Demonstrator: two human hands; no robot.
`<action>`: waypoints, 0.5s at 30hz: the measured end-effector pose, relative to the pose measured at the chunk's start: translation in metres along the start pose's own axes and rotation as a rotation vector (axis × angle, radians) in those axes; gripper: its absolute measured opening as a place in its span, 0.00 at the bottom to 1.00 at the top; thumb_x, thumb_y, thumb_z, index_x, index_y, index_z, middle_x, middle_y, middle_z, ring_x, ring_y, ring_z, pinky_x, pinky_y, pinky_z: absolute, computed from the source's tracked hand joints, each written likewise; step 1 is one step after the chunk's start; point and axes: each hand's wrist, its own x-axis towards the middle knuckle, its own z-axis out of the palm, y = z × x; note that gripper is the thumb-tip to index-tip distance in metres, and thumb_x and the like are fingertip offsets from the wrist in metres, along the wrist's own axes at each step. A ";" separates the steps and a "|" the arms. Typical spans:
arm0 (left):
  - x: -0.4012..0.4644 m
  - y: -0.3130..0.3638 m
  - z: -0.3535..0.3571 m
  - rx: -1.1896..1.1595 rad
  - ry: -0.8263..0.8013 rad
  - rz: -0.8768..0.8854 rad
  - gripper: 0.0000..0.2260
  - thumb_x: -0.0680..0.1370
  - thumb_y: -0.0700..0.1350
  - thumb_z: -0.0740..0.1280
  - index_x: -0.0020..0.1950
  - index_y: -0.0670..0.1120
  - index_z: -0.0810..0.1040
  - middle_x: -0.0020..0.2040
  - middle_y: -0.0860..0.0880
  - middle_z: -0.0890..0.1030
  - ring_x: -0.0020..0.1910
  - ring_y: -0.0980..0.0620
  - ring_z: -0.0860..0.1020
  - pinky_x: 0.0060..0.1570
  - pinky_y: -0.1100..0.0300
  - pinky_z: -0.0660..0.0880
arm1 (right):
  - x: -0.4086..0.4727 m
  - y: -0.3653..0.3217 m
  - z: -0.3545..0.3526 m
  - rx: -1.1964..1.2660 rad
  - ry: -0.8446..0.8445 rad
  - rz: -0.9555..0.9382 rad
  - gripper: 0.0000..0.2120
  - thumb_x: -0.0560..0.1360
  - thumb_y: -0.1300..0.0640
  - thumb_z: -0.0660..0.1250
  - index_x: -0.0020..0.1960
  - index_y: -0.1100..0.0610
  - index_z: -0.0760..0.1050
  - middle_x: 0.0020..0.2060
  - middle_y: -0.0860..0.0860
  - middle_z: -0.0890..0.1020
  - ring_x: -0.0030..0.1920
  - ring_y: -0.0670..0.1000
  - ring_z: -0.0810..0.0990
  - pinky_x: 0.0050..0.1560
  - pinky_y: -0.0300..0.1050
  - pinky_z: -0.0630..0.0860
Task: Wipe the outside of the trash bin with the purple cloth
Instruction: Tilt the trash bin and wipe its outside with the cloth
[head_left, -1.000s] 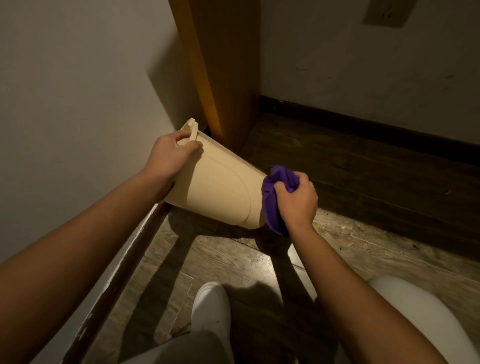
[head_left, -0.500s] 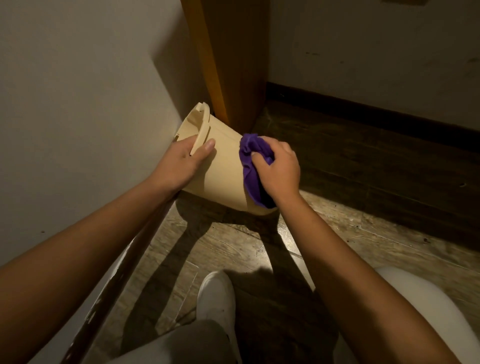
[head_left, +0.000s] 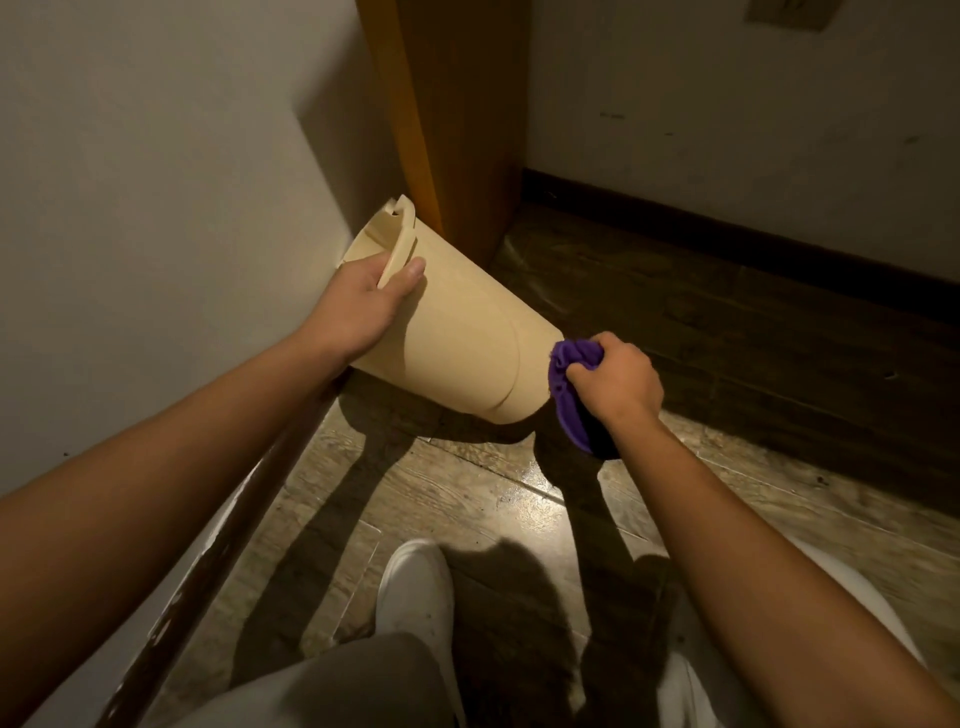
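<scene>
A cream plastic trash bin (head_left: 457, 338) is tipped on its side above the floor, its open rim toward the left wall and its bottom end toward the right. My left hand (head_left: 363, 306) grips the rim, thumb over the edge. The purple cloth (head_left: 569, 395) is bunched in my right hand (head_left: 613, 382), which sits at the bin's bottom end. The cloth touches the bottom edge and hangs down below my fist.
A white wall (head_left: 156, 208) runs close on the left with a dark baseboard (head_left: 208, 561). A wooden door frame (head_left: 447, 119) stands just behind the bin. Wood floor (head_left: 727, 322) stretches to the right. My white shoe (head_left: 415, 587) and knees are below.
My right hand slid the cloth from the middle of the bin's side down to its bottom end. The bin tilted a little and my left hand kept hold of the rim.
</scene>
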 end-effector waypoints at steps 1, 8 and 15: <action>0.003 0.003 0.000 0.000 0.008 -0.015 0.21 0.83 0.60 0.59 0.68 0.50 0.78 0.58 0.54 0.79 0.56 0.49 0.76 0.53 0.50 0.71 | 0.000 0.000 -0.002 0.072 0.043 -0.005 0.16 0.77 0.47 0.68 0.64 0.47 0.74 0.56 0.51 0.79 0.51 0.53 0.79 0.48 0.48 0.79; 0.018 0.017 0.003 -0.017 0.131 -0.206 0.26 0.81 0.62 0.60 0.72 0.46 0.75 0.61 0.48 0.79 0.57 0.45 0.77 0.52 0.49 0.71 | -0.022 -0.032 0.009 0.229 0.141 -0.164 0.19 0.79 0.48 0.68 0.68 0.47 0.72 0.60 0.51 0.76 0.56 0.51 0.76 0.51 0.44 0.73; 0.017 0.030 0.009 0.079 0.058 -0.140 0.25 0.82 0.62 0.59 0.72 0.48 0.76 0.63 0.48 0.78 0.58 0.44 0.76 0.57 0.45 0.73 | -0.046 -0.025 -0.001 -0.081 -0.038 -0.173 0.13 0.78 0.43 0.64 0.58 0.47 0.76 0.51 0.50 0.78 0.46 0.52 0.78 0.41 0.44 0.74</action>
